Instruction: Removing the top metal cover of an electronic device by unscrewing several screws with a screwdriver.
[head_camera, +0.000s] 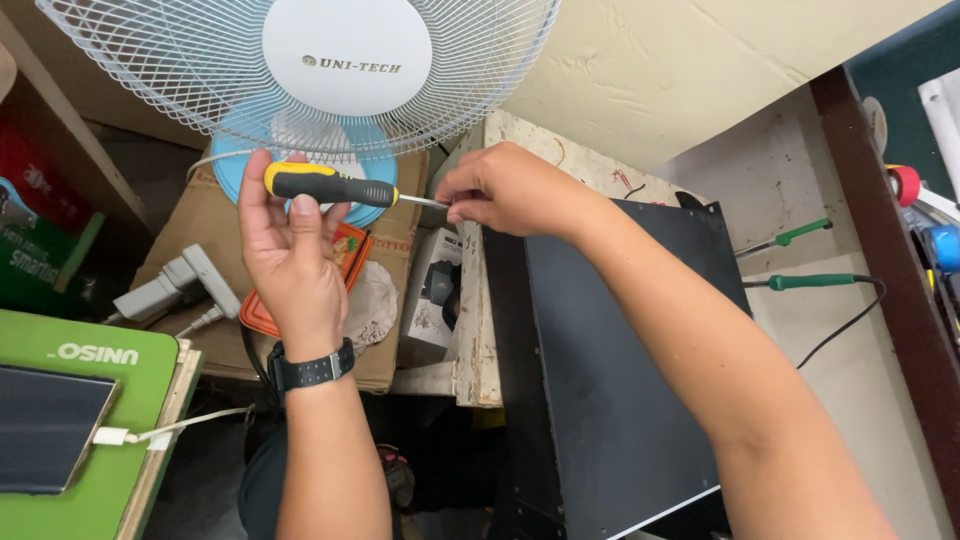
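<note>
Two hands up over a crowded corner: black metal box (610, 380) stands on edge at centre, its left edge tight against a chipped white wooden board (474, 310), its right side facing open pale counter (800, 180) where two green-handled tools (810, 281) lie. Room to the left is tight: white fan grille (300, 75) hangs directly above the hands, cardboard box (215, 290) with a grey plug adapter (180, 280) and an orange packet (345, 260) sits just behind and below. Green board (110, 440) with a dark tablet (45, 425) and white cable fills the lower-left corner. Left hand (290, 255) is raised palm toward the camera, wrist straight, black watch (312, 368) on it, fingers curled around the yellow-and-black handle of the screwdriver (335, 186). Screwdriver lies near horizontal, shaft pointing right, level with the top of the white board. Right hand (515, 190) comes in from lower right, forearm crossing over the black box, fingers bunched and pinching at the screwdriver's tip; what else it pinches there is hidden. Both hands sit just left of the black box's top corner.
</note>
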